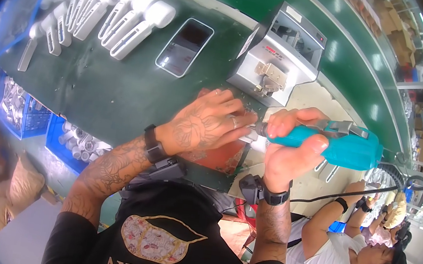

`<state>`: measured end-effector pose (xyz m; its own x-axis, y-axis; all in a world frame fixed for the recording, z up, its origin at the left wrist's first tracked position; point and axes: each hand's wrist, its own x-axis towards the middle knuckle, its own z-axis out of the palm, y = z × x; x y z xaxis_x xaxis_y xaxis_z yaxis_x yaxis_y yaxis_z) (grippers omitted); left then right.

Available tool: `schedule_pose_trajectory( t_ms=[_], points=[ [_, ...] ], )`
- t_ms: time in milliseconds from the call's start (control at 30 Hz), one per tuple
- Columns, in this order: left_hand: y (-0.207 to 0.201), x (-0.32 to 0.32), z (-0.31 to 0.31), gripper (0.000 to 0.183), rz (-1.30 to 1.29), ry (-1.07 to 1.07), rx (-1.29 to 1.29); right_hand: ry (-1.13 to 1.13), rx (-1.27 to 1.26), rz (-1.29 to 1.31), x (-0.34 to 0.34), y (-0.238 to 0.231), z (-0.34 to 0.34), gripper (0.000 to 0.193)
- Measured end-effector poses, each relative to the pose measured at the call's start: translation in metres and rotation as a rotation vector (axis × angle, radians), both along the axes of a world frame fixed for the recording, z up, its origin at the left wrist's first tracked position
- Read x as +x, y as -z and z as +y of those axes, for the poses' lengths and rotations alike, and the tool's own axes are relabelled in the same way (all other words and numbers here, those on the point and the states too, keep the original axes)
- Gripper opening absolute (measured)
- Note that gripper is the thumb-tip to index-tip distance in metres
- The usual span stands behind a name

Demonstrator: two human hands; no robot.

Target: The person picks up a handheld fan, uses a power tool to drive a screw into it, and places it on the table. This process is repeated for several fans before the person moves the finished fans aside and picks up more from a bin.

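Teal power screwdriver (352, 149) lies in your right hand (295, 149), your fingers wrapped around its body, its long axis running left to right and its nose toward your left hand (204, 123). Just left of that nose, your left fingers bend over a white part (256, 142); they hide so much that you cannot tell whether they grip it. Well left of the screwdriver, a blue bin (53, 142) and, farther left, a blue crate (39, 114) hold white and grey pieces (81, 143).
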<state>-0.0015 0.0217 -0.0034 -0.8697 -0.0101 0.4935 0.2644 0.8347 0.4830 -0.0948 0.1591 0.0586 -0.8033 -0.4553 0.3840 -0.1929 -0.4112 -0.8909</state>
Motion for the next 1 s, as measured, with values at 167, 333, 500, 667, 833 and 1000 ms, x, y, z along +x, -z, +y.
schedule_pose_trajectory(
  t_ms=[167,333,500,667,833,1000],
  points=[
    [-0.002,0.002,0.000,0.048,-0.036,-0.006,-0.006,0.024,0.050,0.050,-0.007,-0.002,0.009,0.064],
    [0.001,0.001,0.000,0.054,-0.009,0.001,0.004,0.019,0.098,0.042,-0.010,0.010,0.013,0.062],
    [0.002,0.001,0.000,0.053,-0.007,0.001,0.004,0.019,0.102,0.051,-0.007,0.011,0.011,0.060],
    [-0.001,0.002,0.000,0.053,-0.041,0.006,-0.006,0.033,0.105,0.073,-0.009,0.015,0.008,0.059],
    [-0.008,0.001,0.000,0.041,-0.069,0.058,-0.069,0.043,0.104,0.056,-0.009,0.016,0.002,0.048],
    [-0.006,0.000,0.001,0.041,-0.071,0.051,-0.089,0.003,0.100,0.065,-0.011,0.020,0.004,0.042]
  ],
)
